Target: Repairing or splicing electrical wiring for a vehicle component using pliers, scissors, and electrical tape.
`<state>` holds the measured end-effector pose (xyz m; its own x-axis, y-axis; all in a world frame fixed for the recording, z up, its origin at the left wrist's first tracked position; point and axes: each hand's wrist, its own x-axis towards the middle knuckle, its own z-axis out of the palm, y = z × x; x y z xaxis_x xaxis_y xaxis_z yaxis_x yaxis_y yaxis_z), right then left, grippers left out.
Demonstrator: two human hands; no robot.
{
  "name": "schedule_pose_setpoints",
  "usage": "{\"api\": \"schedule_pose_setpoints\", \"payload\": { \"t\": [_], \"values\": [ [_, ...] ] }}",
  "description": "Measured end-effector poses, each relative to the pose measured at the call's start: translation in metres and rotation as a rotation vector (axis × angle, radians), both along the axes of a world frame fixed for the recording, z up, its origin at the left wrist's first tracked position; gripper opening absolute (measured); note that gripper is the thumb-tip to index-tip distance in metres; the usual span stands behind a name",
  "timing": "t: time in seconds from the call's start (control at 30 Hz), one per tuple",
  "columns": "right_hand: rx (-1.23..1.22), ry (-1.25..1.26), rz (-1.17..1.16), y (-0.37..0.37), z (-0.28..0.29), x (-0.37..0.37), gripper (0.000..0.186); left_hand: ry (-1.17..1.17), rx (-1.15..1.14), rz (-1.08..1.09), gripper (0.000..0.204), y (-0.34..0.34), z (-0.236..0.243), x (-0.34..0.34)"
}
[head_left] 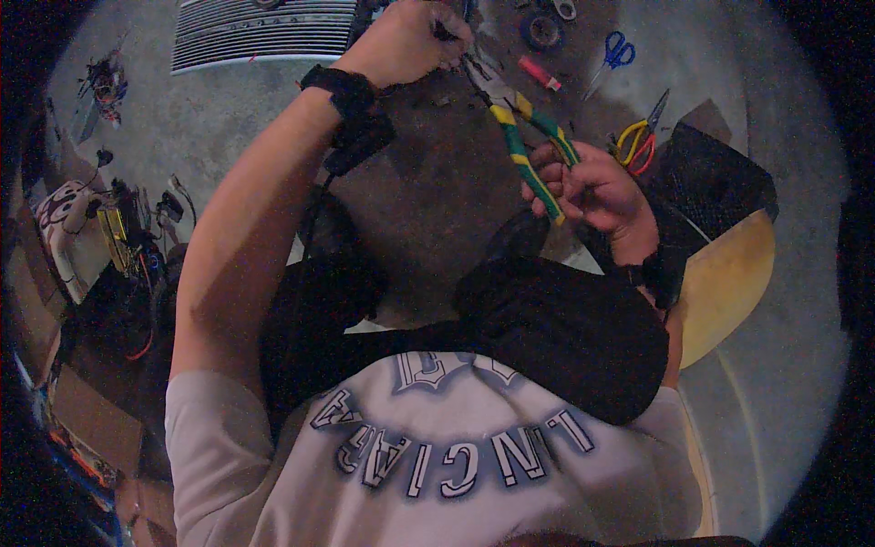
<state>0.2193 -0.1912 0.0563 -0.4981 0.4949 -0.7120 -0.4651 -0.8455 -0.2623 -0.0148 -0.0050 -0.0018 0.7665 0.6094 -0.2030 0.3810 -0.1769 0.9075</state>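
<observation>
My right hand (pixel 597 187) is wrapped round the handles of a pair of combination pliers (pixel 538 150) with green and yellow grips. The handles are spread apart, and the metal jaws point up and left toward my other hand. At the top centre my left hand (pixel 415 41) is closed, its fingertips pinched near a small dark piece that I cannot make out. The plier jaws are right beside those fingertips; whether they touch anything is unclear.
Blue-handled scissors (pixel 620 50), a red lighter-like stick (pixel 540 73) and a black tape roll (pixel 544 32) lie ahead. A red-and-yellow-handled tool (pixel 638 146) is beyond my right hand. A ribbed silver panel (pixel 260 36) lies far left; tangled wires (pixel 128 219) are on the left.
</observation>
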Motion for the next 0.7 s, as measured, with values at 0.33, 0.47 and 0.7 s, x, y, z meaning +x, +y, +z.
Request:
{"api": "schedule_pose_setpoints", "payload": {
  "t": [0.33,0.47,0.7],
  "values": [
    [-0.070,-0.090,-0.013,0.003,0.002,0.000,0.054,-0.010,0.054,0.001,0.011,0.002,-0.001,0.001],
    [0.028,-0.341,0.187,0.011,0.008,-0.005,0.032,-0.047,0.171,0.000,0.012,0.001,-0.004,-0.001],
    [0.227,-0.728,0.422,0.016,0.017,-0.021,0.041,-0.011,0.067,0.046,0.014,0.000,-0.001,-0.002]
  ]
}}
